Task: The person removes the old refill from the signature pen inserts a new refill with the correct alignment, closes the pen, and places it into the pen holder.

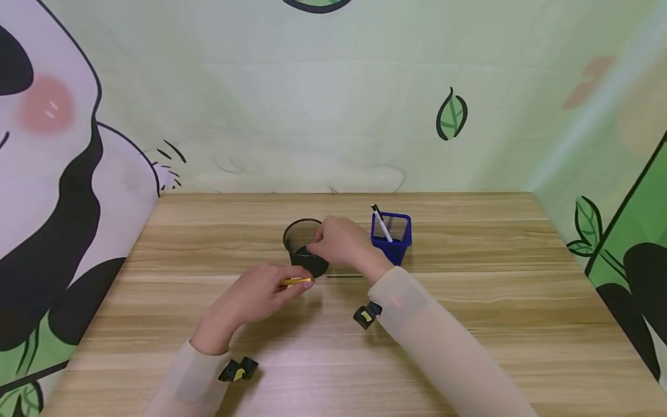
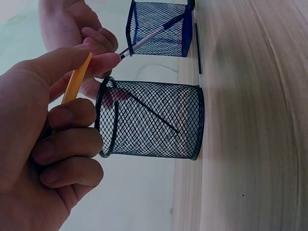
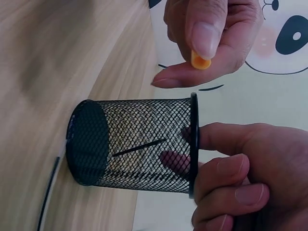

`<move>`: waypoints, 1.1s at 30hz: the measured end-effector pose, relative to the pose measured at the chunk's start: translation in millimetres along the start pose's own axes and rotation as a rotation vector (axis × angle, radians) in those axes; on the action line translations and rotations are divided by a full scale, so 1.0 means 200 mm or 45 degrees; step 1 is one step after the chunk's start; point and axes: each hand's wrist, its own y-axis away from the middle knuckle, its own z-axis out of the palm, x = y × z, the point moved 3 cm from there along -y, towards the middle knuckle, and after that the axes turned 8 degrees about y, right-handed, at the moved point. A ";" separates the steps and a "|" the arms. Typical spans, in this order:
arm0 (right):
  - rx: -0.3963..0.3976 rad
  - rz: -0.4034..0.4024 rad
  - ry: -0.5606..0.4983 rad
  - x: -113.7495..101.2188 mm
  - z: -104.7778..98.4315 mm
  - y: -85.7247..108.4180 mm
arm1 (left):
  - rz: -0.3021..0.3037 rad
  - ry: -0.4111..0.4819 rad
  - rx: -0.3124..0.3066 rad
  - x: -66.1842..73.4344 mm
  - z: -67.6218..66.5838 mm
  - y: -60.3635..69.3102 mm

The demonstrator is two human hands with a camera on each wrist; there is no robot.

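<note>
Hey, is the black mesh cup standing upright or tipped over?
Upright. In the head view, the black mesh cup stands on its base on the table, with its round rim uppermost.

Head view: high at six o'clock, facing forward-down. Wrist views: close, rolled sideways, sharing the black cylindrical wire-mesh cup (image 2: 150,122).

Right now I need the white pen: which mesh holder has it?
The blue holder with the squarish rim: the white pen leans inside it. The black holder is round-rimmed.
</note>
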 end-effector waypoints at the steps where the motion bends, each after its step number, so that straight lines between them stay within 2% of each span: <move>1: -0.018 0.016 0.002 0.00 0.00 -0.01 | 0.002 -0.007 0.003 0.00 0.00 0.00; 7: -0.125 0.124 0.046 -0.03 -0.02 -0.05 | 0.027 -0.036 0.032 0.00 0.00 0.00; 12: -0.174 0.198 0.119 -0.05 -0.02 -0.07 | 0.037 -0.045 0.045 0.00 -0.01 0.00; 23: -0.149 0.267 0.266 -0.06 -0.03 -0.07 | 0.044 -0.059 0.064 0.00 -0.01 0.00; 33: -0.153 0.266 0.293 -0.06 -0.02 -0.07 | 0.042 -0.049 0.057 0.00 -0.01 0.00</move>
